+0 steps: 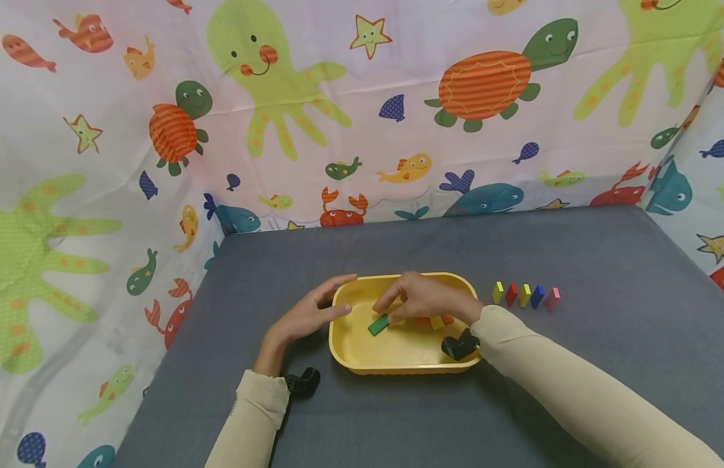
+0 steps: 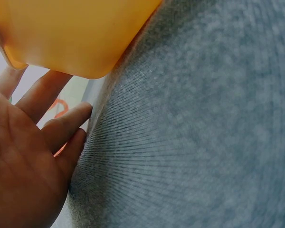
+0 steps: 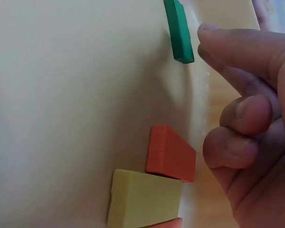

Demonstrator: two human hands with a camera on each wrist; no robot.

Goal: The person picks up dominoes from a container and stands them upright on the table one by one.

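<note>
1. The left hand (image 1: 308,316) is resting at the left end of a yellow tray (image 1: 397,370), its fingers loosely extended, holding nothing else.
2. Inside the tray, left of its middle, a green block (image 1: 377,325) is sitting at a slant.
3. The right hand (image 1: 423,298) is reaching over the tray, thumb and forefinger parted beside the green block; whether they are touching it is hard to tell.
4. Beneath that hand, red and yellow blocks (image 3: 145,198) are lying together.
5. Farther right, five coloured blocks (image 1: 525,296) are standing in a row on the grey table (image 1: 602,260).
</note>
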